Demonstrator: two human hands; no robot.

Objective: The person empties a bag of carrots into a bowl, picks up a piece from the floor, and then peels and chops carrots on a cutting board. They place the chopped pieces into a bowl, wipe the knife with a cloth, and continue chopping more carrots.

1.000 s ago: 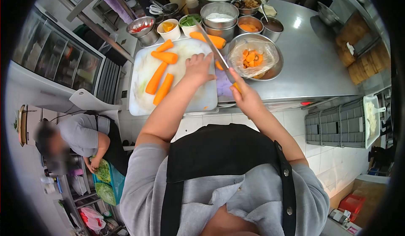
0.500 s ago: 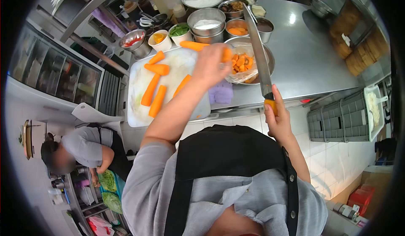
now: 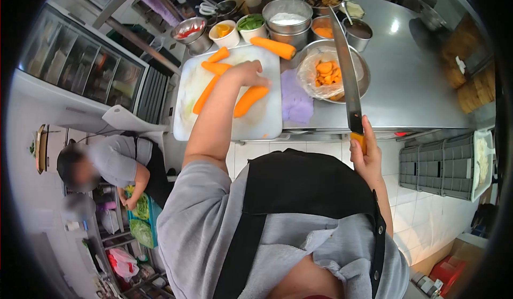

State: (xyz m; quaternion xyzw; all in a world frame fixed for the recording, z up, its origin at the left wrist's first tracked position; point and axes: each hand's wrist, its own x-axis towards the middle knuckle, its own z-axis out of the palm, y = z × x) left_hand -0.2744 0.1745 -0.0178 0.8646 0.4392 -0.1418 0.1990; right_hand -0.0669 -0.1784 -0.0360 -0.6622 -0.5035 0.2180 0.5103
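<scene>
Over the white cutting board (image 3: 184, 123), my left hand (image 3: 248, 75) has its fingers apart and slightly blurred, just above the upper end of a thick carrot (image 3: 250, 101). No object shows between those fingers. Further carrots lie partly under the hand and forearm, and a smaller orange piece (image 3: 218, 54) is near the board's upper left. Another carrot (image 3: 272, 47) rests across the board's top right corner. My right hand (image 3: 367, 157) grips the yellow handle of a long knife (image 3: 347, 69), its blade pointing up past the bowl with a plastic bag of cut carrot pieces (image 3: 327, 73).
A purple cloth (image 3: 295, 101) lies between board and bowl. Metal containers (image 3: 288, 18) and white tubs (image 3: 224, 33) line the back of the steel counter (image 3: 395, 85). A co-worker (image 3: 115, 160) bends over greens at the left. A grey crate (image 3: 438, 165) stands at the right.
My left hand has moved from beside the bowl back over the board, away from the carrot at the top. The view has shifted, and the knife remains in my right hand.
</scene>
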